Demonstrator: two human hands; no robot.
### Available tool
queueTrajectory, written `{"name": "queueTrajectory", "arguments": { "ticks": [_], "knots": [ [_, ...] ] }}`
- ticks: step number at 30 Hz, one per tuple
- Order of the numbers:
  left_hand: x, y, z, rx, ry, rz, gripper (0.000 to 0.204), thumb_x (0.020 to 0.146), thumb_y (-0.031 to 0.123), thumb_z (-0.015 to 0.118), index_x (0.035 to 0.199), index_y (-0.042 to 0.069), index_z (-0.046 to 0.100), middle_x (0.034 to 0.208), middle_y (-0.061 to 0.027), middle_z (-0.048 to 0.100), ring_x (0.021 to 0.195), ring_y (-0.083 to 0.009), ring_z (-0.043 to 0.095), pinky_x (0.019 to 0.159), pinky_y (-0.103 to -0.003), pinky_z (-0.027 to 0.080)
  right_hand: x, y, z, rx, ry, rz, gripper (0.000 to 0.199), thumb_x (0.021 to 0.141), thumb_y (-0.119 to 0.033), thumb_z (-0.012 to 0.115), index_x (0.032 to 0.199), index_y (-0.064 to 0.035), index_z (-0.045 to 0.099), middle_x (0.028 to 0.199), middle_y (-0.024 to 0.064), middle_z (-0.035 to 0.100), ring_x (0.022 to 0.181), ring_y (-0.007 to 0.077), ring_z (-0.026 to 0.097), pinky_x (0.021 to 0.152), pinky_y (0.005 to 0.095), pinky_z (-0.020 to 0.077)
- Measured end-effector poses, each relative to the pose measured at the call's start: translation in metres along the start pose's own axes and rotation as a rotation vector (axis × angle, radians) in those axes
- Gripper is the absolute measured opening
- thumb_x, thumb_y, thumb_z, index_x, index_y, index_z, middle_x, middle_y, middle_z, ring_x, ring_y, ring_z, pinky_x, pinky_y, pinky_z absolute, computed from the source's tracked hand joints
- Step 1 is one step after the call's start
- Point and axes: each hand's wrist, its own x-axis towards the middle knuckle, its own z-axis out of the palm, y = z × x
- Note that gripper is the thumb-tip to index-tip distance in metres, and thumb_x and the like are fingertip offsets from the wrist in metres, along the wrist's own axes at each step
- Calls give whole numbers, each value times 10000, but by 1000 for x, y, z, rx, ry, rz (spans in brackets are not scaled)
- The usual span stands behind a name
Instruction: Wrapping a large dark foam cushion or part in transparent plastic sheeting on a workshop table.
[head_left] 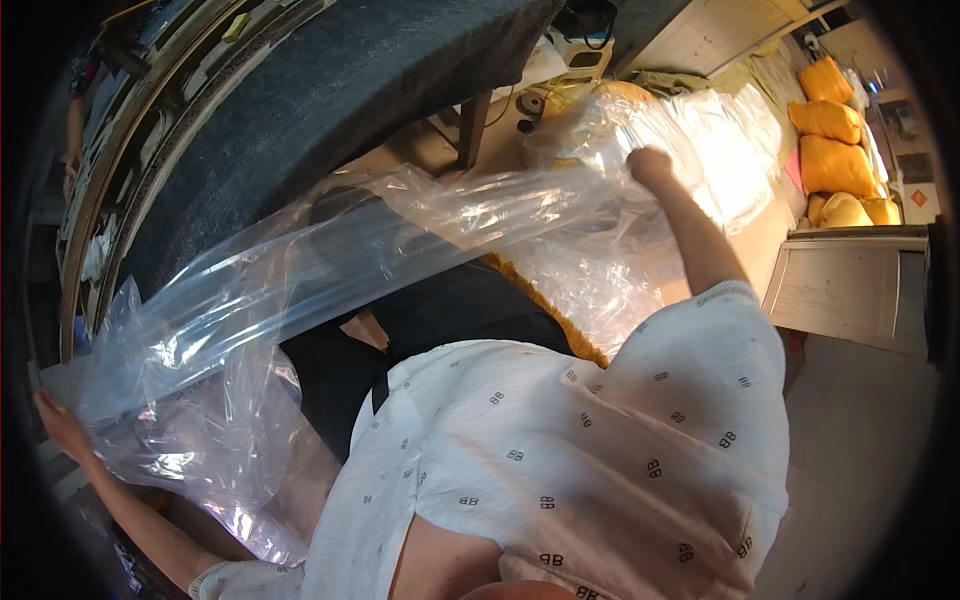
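Note:
A long clear plastic sheet (380,255) is stretched slantwise across my lap. Its upper right end is gathered in my right hand (650,167), which is closed in a fist around it. At the far left, my left hand (64,428) is closed at the sheet's other end, with its fingers partly lost in the dark rim of the picture. Loose folds of plastic (215,450) hang below the sheet beside my left forearm. More crumpled clear plastic (600,285) lies past my legs, under the stretched part.
A table with a dark cloth (300,120) stands in front of me at the upper left. Bright plastic-wrapped bundles (725,150) lie just beyond my right hand. Orange bundles (835,165) are stacked at the far right, by a pale wooden cabinet (840,285). Another person's arm (75,135) shows at the far left.

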Motion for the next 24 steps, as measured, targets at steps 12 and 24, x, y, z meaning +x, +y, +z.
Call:
{"name": "queueTrajectory", "arguments": {
  "ticks": [12, 24],
  "knots": [
    [-172, -10, 145, -51, -445, -719, 364, 886, 273, 348, 1054, -10, 505, 1022, -268, 548, 954, -438, 512, 801, -462, 406, 103, -58, -337, 1015, 1907, -152, 290, 766, -206, 595, 905, -6, 437, 876, 164, 438, 802, 312, 441, 705, 427, 369],
    [-203, -102, 201, -43, -395, -570, 347, 904, 255, 364, 1054, -35, 479, 1064, -286, 516, 983, -426, 491, 778, -466, 400, 137, -122, -284, 595, 469, 127, 696, 785, -668, 314, 1347, -257, 320, 1406, 98, 274, 1239, 326, 338, 981, 505, 258]
  ]
}}
